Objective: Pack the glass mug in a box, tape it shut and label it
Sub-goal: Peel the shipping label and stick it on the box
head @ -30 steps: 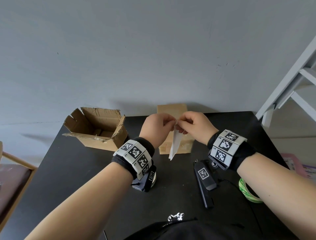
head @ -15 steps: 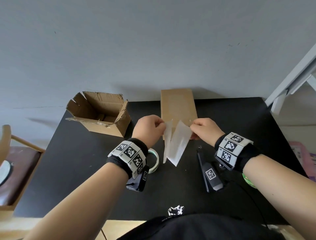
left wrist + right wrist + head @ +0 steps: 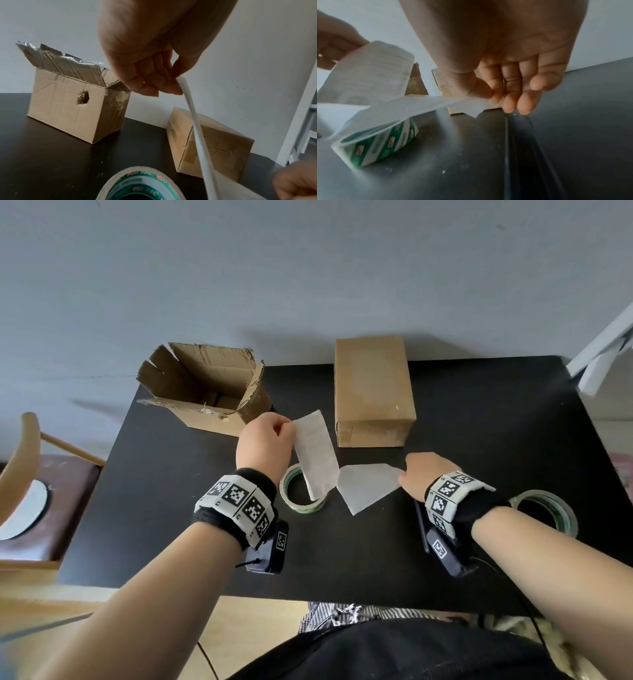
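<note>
My left hand [image 3: 289, 429] pinches the top corner of a white label [image 3: 315, 453] with faint print, which hangs over a tape roll [image 3: 294, 503]. My right hand [image 3: 405, 475] pinches a plain, glossy backing sheet [image 3: 368, 489] between thumb and fingers [image 3: 494, 94]. The two sheets spread apart and meet only near their lower corners. Behind them the closed cardboard box [image 3: 371, 392] lies on the black table [image 3: 479, 422], with its taped end [image 3: 185, 147] facing me. In the left wrist view the label [image 3: 197, 128] appears edge-on. The mug is not visible.
An open, torn cardboard box [image 3: 205, 392] stands at the back left. A second tape roll [image 3: 548, 511] lies by my right forearm, and a long black tool [image 3: 522, 148] under my right wrist. A wooden chair [image 3: 30, 474] stands left, a white frame [image 3: 603, 350] right.
The two sheets, pinched together in front of the box a second ago, have been peeled apart. My hands have moved away from each other and down towards me.
</note>
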Available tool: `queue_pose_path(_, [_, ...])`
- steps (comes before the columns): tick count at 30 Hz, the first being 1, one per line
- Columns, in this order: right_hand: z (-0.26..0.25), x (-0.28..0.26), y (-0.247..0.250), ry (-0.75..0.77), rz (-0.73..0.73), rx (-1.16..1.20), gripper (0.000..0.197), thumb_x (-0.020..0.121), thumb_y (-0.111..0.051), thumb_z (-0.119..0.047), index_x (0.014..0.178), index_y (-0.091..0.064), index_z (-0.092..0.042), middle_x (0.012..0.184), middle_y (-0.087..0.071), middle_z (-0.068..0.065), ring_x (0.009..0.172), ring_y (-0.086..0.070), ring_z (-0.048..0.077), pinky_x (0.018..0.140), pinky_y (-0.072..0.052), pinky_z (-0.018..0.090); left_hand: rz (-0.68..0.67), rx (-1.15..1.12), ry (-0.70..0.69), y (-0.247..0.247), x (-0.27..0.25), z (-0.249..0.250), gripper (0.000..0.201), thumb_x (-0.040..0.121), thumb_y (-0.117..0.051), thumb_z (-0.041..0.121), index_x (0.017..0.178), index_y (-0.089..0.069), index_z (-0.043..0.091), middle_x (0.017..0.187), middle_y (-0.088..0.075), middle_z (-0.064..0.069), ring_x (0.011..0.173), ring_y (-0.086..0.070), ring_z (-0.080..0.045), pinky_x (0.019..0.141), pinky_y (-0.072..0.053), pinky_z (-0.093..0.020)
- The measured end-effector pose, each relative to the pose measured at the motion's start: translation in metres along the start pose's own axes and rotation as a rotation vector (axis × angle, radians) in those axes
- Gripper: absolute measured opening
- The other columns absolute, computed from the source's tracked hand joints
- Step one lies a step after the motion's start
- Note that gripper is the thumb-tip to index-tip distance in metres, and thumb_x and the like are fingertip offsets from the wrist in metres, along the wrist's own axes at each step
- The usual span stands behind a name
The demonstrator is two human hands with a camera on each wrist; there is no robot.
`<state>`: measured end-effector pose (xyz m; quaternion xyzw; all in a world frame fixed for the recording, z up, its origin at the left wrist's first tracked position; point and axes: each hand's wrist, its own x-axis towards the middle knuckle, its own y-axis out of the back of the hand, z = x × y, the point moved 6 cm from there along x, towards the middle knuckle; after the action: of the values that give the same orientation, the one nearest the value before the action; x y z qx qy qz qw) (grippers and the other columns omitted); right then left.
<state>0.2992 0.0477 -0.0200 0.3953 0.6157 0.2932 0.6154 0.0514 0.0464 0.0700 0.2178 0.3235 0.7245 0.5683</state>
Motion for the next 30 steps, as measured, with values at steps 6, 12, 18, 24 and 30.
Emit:
queue_pose_path(6, [-0.013, 0.0, -0.005, 0.008, 0.058, -0.27, 0.031, 0.092, -0.043, -0.018, 0.122, -0.051, -0.016, 0.125, -0.053, 0.005, 0.117, -0.05, 0.024, 0.085, -0.038, 0.033, 0.111, -0.011, 0.049, 0.014, 0.006, -0.006, 0.017, 0.091, -0.046, 0.02, 0.093, -0.062, 0.014, 0.078, -0.061, 0.001, 0.064, -0.05, -0.006, 0.054, -0.036, -0.02])
queue_pose_path(12, [-0.031, 0.0, -0.006, 0.066, 0.084, -0.254, 0.026, 0.094, -0.043, -0.017, 0.117, -0.053, -0.014, 0.12, -0.055, 0.006, 0.112, -0.052, 0.024, 0.077, -0.034, 0.031, -0.028, -0.059, 0.071, 0.001, 0.008, -0.011, 0.02, 0.088, -0.047, 0.018, 0.085, -0.067, 0.014, 0.075, -0.069, 0.001, 0.073, -0.065, -0.015, 0.068, -0.053, -0.029])
queue_pose_path(18, [-0.052, -0.013, 0.021, 0.084, 0.172, -0.066, 0.029, 0.096, -0.036, -0.028, 0.1, -0.061, -0.014, 0.103, -0.063, 0.003, 0.094, -0.06, 0.023, 0.067, -0.038, 0.028, -0.158, -0.226, 0.138, -0.01, 0.014, -0.004, 0.023, 0.093, -0.047, 0.015, 0.075, -0.06, 0.023, 0.076, -0.069, 0.003, 0.076, -0.07, -0.013, 0.079, -0.059, -0.038])
queue_pose_path(24, [-0.093, -0.048, 0.053, 0.298, 0.264, 0.196, 0.051, 0.08, -0.051, -0.067, 0.091, -0.06, -0.017, 0.084, -0.064, -0.004, 0.079, -0.061, 0.015, 0.071, -0.052, 0.033, -0.211, -0.277, 0.087, -0.01, 0.022, 0.015, 0.023, 0.094, -0.048, 0.016, 0.074, -0.056, 0.024, 0.074, -0.065, 0.005, 0.076, -0.069, -0.012, 0.079, -0.058, -0.034])
queue_pose_path(30, [-0.101, -0.058, 0.075, 0.316, 0.483, 0.353, 0.021, 0.091, -0.056, -0.032, 0.098, -0.064, -0.015, 0.093, -0.068, 0.003, 0.087, -0.062, 0.022, 0.071, -0.048, 0.03, -0.22, -0.429, 0.021, -0.003, 0.03, 0.033, 0.025, 0.094, -0.046, 0.012, 0.074, -0.057, 0.022, 0.075, -0.069, 0.001, 0.073, -0.07, -0.008, 0.073, -0.058, -0.026])
